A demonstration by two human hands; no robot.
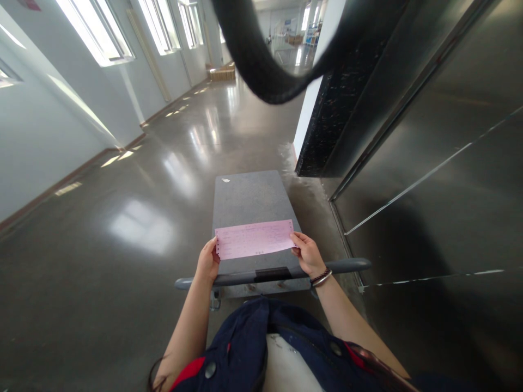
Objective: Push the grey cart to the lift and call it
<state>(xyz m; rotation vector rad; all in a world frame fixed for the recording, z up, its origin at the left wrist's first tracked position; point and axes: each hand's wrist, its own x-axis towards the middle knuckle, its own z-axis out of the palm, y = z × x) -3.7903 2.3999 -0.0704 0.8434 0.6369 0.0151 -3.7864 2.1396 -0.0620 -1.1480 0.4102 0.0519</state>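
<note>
A pink printed form point(255, 239) with punched holes along its short edges is stretched out flat between my two hands. My left hand point(208, 260) pinches its left edge, and my right hand point(306, 252), with a dark bracelet and a silver bangle at the wrist, pinches its right edge. The print is too small to read. Below the paper lies the grey deck of a platform cart point(251, 196). The cart's handlebar point(237, 279), with a black patch at its middle, runs just under my hands, nearer my body.
A small white scrap point(225, 180) lies on the cart deck's far left corner. Metal elevator-like doors point(429, 179) and a black stone frame point(327, 125) stand close on the right. Cardboard boxes point(222, 73) sit far ahead by the windowed wall. A blurred black strap point(278, 90) hangs across the top.
</note>
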